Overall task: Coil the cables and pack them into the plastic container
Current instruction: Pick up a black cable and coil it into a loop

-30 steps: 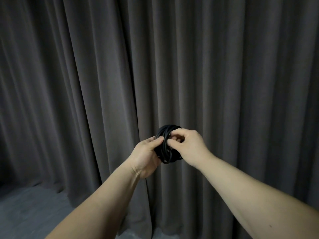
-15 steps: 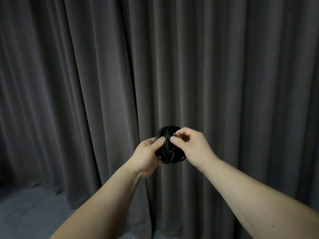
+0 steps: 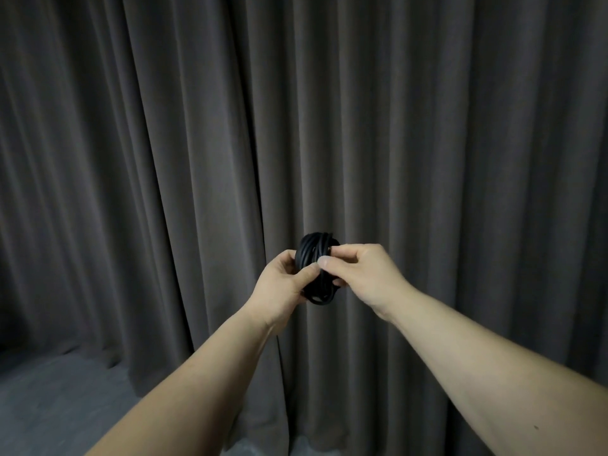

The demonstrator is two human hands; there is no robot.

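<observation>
Here, at the far left, a strip of grey floor is showing under the hem of a dark grey curtain, which is hanging in long folds across the whole background.

Moving inward, the left forearm is reaching up from the bottom edge, and the left hand is gripping the left side of a black coiled cable. Its thumb is lying across the front of the bundle, and its fingers are curling round behind it, so the hand is closing firmly on the cable rather than spreading wide.

The coiled cable is sitting between the two hands, held up in the air in front of the curtain, well above the floor. Its loops are bunched into a tight, roughly round bundle, with a few strands hanging loosely at the bottom edge.

To the right, the right hand is pinching the same bundle, its thumb tip meeting the left thumb at the front and its curled fingers pressing on the upper right side of the coil. How the fingers lie behind the coil cannot be told. The right forearm is stretching away toward the lower right corner.
</observation>
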